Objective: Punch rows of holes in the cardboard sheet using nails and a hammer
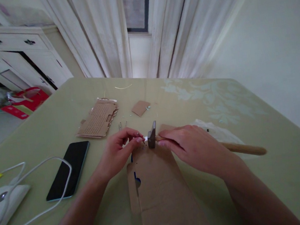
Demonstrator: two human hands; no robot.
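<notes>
My right hand (192, 145) is closed round the wooden handle of a hammer (151, 136), close behind its metal head. The handle's end sticks out past my wrist to the right. My left hand (121, 148) pinches a small thin nail (143, 140) between thumb and fingertips, just left of the hammer head. Both hands are over the far end of a brown cardboard box (159, 186). Small dark holes or dots show in the cardboard near the nail. A slot in the box's left side lets some blue show through.
Left on the table (265, 186) lie a perforated cardboard piece (99, 118), a black phone (70, 171) and a white power strip (8, 197) with a looping cable. Beyond my hands are a cardboard square (141, 108) and a few loose nails (120, 126). A whitish sheet (221, 132) lies at right.
</notes>
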